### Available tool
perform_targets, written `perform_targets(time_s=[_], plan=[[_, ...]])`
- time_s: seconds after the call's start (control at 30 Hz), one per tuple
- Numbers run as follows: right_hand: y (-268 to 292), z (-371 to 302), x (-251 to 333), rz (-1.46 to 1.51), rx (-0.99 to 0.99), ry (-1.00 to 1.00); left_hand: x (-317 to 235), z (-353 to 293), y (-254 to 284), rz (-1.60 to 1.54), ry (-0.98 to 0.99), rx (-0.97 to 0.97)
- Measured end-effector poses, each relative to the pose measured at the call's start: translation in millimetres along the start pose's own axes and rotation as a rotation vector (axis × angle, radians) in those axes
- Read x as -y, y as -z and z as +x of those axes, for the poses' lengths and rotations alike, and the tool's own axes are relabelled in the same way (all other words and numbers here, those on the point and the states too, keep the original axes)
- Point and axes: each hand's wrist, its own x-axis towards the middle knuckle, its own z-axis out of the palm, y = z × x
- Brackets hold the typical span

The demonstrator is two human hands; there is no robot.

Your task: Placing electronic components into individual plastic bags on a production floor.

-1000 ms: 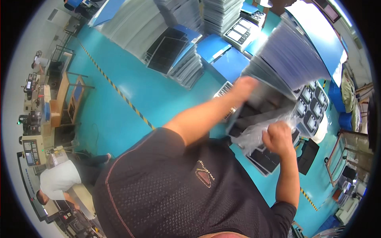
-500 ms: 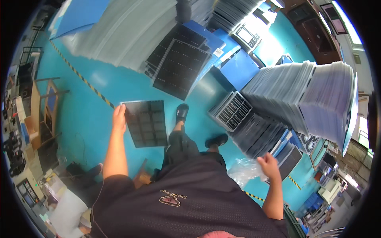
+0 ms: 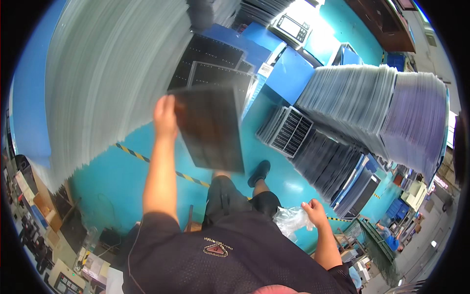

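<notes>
Obscuring some panels (image 3: 211, 53), a dark sheet (image 3: 211, 132) is clamped in left hand (image 3: 165, 117), plastic (image 3: 292, 220) in right hand (image 3: 316, 213).

Blurred dark panel (image 3: 213, 130), glare beyond

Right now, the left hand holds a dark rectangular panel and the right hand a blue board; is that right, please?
Not quite: the head view shows the right hand holding crumpled clear plastic film; the left hand holds the dark rectangular panel.
</notes>
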Motion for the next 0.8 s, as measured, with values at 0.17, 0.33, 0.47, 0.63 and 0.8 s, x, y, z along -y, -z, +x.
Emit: perform_targets(time_s=[0.17, 0.33, 0.47, 0.63, 0.8], plan=[[-14, -15, -20, 0.092, -0.052, -0.038, 15, 27, -18, 0.713, 0.007, -0.086], [-24, -25, -41, 0.186, -0.095, -0.021, 20, -49, 13, 0.831, -0.069, 0.053], [-23, -24, -33, 0.193, -0.113, -0.038, 62, -105, 56, 0.592, 0.591, -0.191], [-16, -17, -31, 0.195, -0.088, -0.012, 99, -120, 110, -0.29, 0.837, -0.108], [-9, -19, -36, 0.222, -0.13, -0.035, 32, -136, 106, -0.517, 0.49, 0.351]])
